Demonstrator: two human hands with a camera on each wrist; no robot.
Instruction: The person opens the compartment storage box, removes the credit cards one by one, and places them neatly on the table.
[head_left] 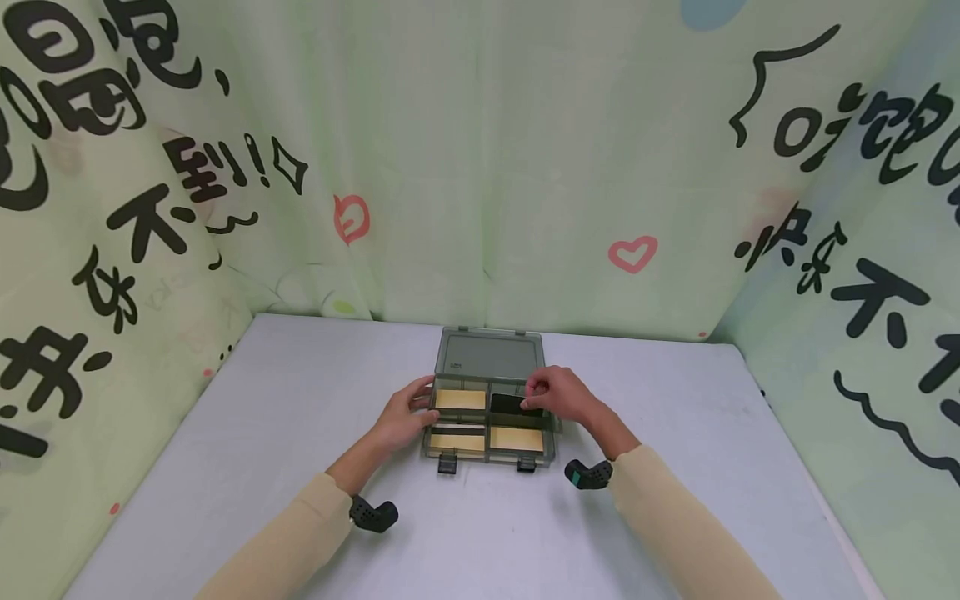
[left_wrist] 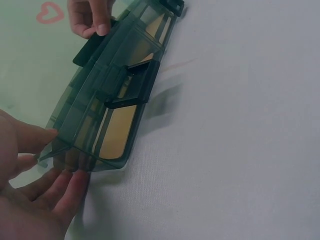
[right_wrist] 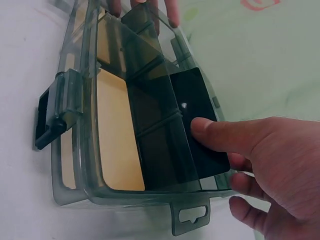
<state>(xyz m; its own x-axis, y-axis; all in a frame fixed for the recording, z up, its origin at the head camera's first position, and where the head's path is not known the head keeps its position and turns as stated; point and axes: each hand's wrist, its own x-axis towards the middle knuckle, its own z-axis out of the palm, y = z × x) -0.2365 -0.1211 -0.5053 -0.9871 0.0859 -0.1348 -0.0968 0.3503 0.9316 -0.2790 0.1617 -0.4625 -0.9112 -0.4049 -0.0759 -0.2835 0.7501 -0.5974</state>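
Note:
A grey see-through divided plastic box (head_left: 483, 460) lies on the white table, its lid (head_left: 491, 354) folded back toward the curtain. My left hand (head_left: 399, 417) grips the box's left side; the left wrist view shows the thumb over the rim and fingers against the outer wall. With thumb and fingers, my right hand (head_left: 564, 393) pinches a thin black rectangular piece (right_wrist: 192, 100), which stands tilted at the far right compartment. Flat tan pieces show in the far left (head_left: 461, 400), near left (head_left: 457, 443) and near right (head_left: 516, 439) compartments.
Two dark latches, left (head_left: 447, 463) and right (head_left: 527, 465), stick out from the box's front edge. A hanging tab (right_wrist: 175, 220) juts from its right end. Behind the white table (head_left: 480, 533) hangs a pale green curtain (head_left: 487, 167) with hearts and black lettering, also along both sides.

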